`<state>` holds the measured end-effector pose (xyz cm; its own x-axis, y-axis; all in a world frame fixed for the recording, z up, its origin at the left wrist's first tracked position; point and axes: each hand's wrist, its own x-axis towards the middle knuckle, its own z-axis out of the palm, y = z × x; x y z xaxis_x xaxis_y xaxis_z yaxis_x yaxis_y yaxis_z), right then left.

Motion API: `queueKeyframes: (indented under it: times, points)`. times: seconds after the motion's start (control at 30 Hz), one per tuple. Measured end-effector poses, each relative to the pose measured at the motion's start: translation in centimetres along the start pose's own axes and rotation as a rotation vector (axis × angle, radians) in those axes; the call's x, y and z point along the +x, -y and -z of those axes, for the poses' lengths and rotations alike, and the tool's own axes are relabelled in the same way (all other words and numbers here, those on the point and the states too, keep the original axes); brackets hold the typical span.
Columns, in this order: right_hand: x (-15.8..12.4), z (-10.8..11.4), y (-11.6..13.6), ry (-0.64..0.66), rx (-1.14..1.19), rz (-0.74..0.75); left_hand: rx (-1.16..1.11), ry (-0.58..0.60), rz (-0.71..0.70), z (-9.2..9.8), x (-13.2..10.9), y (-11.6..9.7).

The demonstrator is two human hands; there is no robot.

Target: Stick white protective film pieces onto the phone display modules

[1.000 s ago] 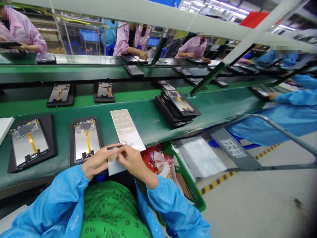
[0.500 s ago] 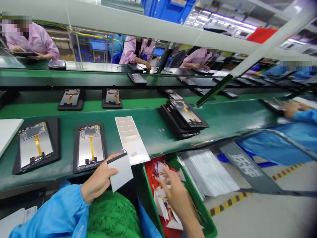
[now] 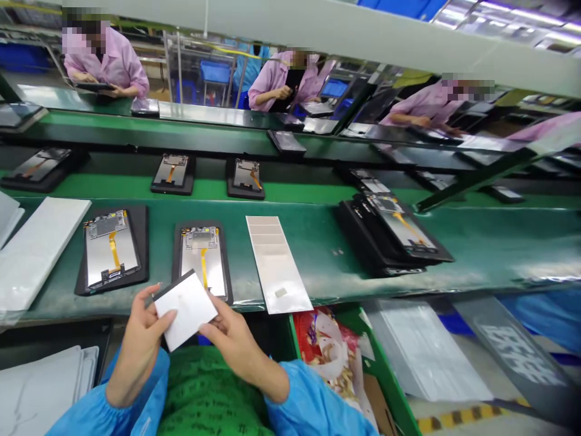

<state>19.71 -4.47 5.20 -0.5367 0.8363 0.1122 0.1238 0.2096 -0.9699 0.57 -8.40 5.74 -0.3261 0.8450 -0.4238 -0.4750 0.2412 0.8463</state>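
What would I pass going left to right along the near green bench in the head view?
Flat white sheets, first black tray, second black tray, long white strip, stack of black trays. The white card in the left hand and right hand overlaps the second tray.

- grey panel (image 3: 521,357), lying at the lower right beside the green bin (image 3: 390,387): a row of large white characters, seemingly chinese. they are stretched and smeared towards the edge of the view, and none can be read for certain.
- green cloth (image 3: 204,393) on the person's lap: covered all over with small dark handwritten marks, some shaped like letters. they are too blurred and small to make out.
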Motion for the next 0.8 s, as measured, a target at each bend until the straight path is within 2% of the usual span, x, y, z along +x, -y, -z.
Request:
queueKeyframes:
  times: [0.07, 0.13, 0.17, 0.23, 0.33, 0.4, 0.47, 0.53, 0.57, 0.7, 0.77, 0.8]
  points:
    - [2.4, 1.6, -0.2, 0.093, -0.27, 0.066, 0.0, -0.071, -0.027, 2.1, 0.5, -0.2]
    - [5.4, 3.9, -0.5, 0.171, -0.653, 0.245, 0.021, -0.116, -0.039, 3.8, 1.0, -0.9]
    - [7.0, 5.0, -0.5, 0.242, -0.831, 0.352, 0.032, -0.133, -0.036, 4.5, 1.4, -1.3]
    - [10.2, 6.5, -0.6, 0.464, -1.088, 0.535, 0.045, -0.138, -0.01, 5.4, 2.0, -2.0]
    - [13.7, 7.1, -0.5, 0.727, -1.251, 0.706, 0.041, -0.101, 0.033, 5.5, 3.0, -2.6]
    - [14.9, 7.0, -0.7, 0.831, -1.26, 0.805, 0.035, -0.054, 0.064, 5.0, 3.6, -2.6]
    - [15.6, 7.2, -1.4, 0.871, -1.205, 0.861, 0.033, -0.003, 0.099, 4.3, 4.3, -2.4]
    - [15.8, 7.6, -2.4, 0.8, -1.094, 0.801, 0.041, 0.027, 0.118, 3.5, 5.0, -2.3]
    - [15.8, 7.8, -2.9, 0.719, -1.016, 0.72, 0.051, 0.038, 0.12, 3.1, 5.4, -2.2]
    - [15.1, 8.0, -4.1, 0.219, -0.66, 0.265, 0.117, 0.113, 0.106, 1.0, 7.2, -1.7]
    - [14.3, 7.8, -4.2, 0.052, -0.495, 0.065, 0.153, 0.17, 0.102, 0.0, 8.0, -1.4]
    - [13.8, 7.6, -4.3, 0.015, -0.417, -0.011, 0.171, 0.193, 0.099, -0.6, 8.3, -1.2]
